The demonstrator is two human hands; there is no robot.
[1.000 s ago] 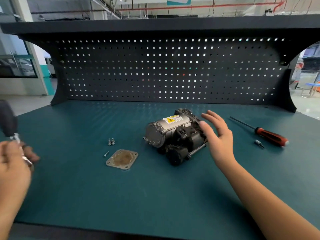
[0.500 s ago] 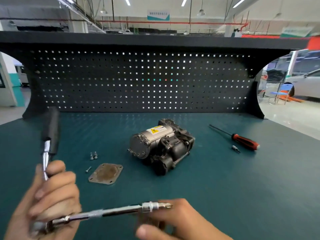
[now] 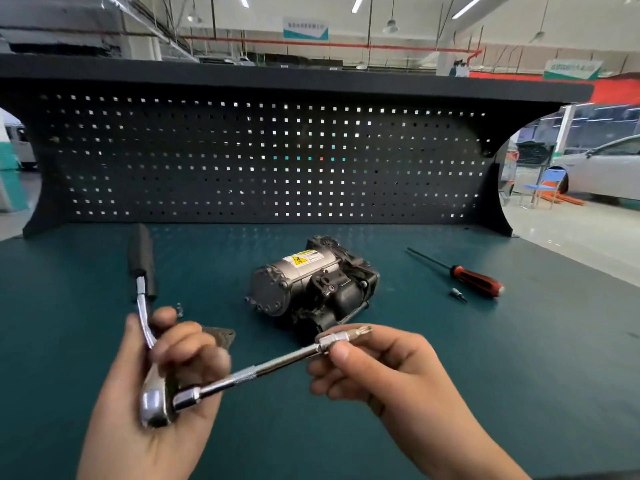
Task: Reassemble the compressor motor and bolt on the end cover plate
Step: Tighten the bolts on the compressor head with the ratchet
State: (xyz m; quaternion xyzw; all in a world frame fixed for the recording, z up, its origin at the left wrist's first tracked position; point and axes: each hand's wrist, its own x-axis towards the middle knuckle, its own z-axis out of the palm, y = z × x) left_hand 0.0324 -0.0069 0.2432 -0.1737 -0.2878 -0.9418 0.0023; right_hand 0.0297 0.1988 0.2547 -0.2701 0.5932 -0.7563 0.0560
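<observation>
The compressor motor (image 3: 308, 285) lies on its side in the middle of the green bench, grey end facing left. My left hand (image 3: 162, 382) grips a chrome ratchet wrench (image 3: 145, 327) by its head, black handle pointing up. A long extension bar (image 3: 259, 367) runs from the ratchet head to the right. My right hand (image 3: 377, 362) pinches the bit end of that bar (image 3: 341, 337). The square end cover plate (image 3: 220, 336) lies flat behind my left fingers, mostly hidden. A loose bolt (image 3: 179, 308) shows beside my left thumb.
A red-and-black screwdriver (image 3: 474, 277) and a small loose bit (image 3: 459, 295) lie to the right of the motor. A black pegboard wall (image 3: 263, 161) closes off the back of the bench (image 3: 519, 358).
The view has tilted and closed in on my hands. My hands have brought the ratchet and extension bar higher and nearer, and my right fingers now pinch the bit end more fully.
</observation>
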